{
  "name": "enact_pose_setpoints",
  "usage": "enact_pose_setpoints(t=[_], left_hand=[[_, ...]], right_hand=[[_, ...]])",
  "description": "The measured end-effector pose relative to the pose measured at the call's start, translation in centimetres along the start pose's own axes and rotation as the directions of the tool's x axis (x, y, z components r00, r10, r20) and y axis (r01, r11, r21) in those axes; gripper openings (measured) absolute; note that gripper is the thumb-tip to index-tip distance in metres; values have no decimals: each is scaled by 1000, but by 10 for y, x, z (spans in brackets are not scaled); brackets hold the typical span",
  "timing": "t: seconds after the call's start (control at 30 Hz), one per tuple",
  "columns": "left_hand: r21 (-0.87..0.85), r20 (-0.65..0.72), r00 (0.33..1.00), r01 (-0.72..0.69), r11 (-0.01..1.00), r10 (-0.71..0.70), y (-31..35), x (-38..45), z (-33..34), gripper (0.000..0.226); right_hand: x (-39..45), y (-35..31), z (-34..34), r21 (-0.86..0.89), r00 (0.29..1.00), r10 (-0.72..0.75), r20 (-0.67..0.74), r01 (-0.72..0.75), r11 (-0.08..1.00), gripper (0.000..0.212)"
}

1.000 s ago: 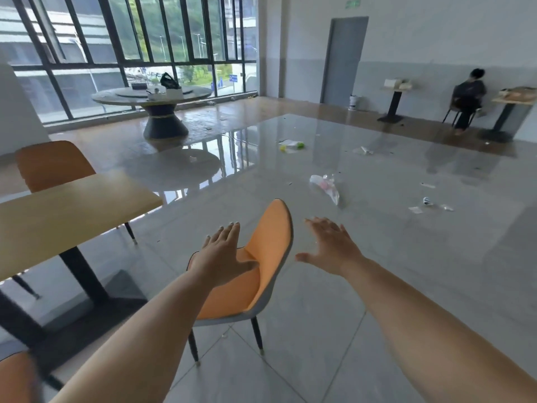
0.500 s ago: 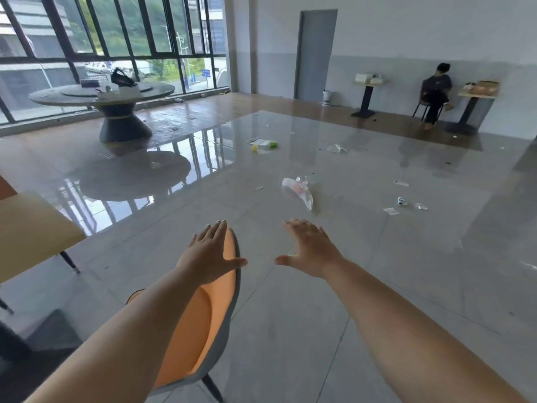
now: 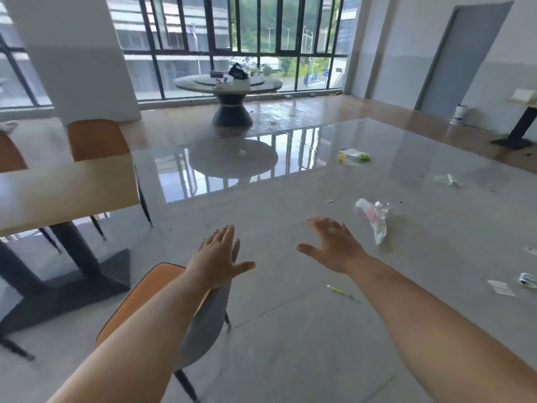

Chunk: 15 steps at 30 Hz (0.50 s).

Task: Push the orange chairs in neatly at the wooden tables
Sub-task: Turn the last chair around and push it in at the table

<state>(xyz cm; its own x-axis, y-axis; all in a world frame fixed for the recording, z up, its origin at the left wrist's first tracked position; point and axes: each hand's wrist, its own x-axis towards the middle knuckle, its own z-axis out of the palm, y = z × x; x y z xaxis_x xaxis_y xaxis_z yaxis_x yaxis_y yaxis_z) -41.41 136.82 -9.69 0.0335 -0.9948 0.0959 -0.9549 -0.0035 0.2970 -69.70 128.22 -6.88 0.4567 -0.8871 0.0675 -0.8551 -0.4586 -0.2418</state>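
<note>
An orange chair with a grey back shell stands low at the centre-left, pulled out from the wooden table on the left. My left hand lies flat over the top of its backrest, fingers spread. My right hand hovers open above the floor to the right of the chair, touching nothing. Beyond the table, a second orange chair is tucked at its far side, and part of a third shows at the left edge.
A white pillar rises behind the table. A round table stands by the windows. Litter lies on the glossy floor: a plastic bag, wrappers, paper scraps. A pedestal table is far right.
The view has swung left, so the wooden table, pillar and far chairs are back in sight. My left hand stays on the chair's backrest; the right hand stays open beside it.
</note>
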Motion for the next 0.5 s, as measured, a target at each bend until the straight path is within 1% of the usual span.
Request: enact_pose_setpoints(t=[0.13, 0.23, 0.33, 0.43, 0.5], left_hand=[[-12, -27, 991, 133, 991, -134, -15, 13, 10, 108], [-5, -16, 974, 228, 974, -228, -31, 24, 27, 109], [-20, 37, 943, 331, 943, -331, -46, 28, 45, 110], [-19, 70, 908, 416, 909, -414, -59, 34, 53, 113], [-4, 73, 876, 478, 879, -476, -68, 36, 57, 115]], right_hand=[[51, 3, 14, 6, 989, -145, 22, 145, 989, 79], [87, -3, 35, 10, 976, -205, 79, 204, 979, 79], [121, -11, 55, 30, 937, -315, 153, 314, 949, 82], [158, -21, 70, 77, 910, -376, 176, 368, 927, 84], [182, -30, 82, 96, 875, -430, 223, 419, 903, 86]])
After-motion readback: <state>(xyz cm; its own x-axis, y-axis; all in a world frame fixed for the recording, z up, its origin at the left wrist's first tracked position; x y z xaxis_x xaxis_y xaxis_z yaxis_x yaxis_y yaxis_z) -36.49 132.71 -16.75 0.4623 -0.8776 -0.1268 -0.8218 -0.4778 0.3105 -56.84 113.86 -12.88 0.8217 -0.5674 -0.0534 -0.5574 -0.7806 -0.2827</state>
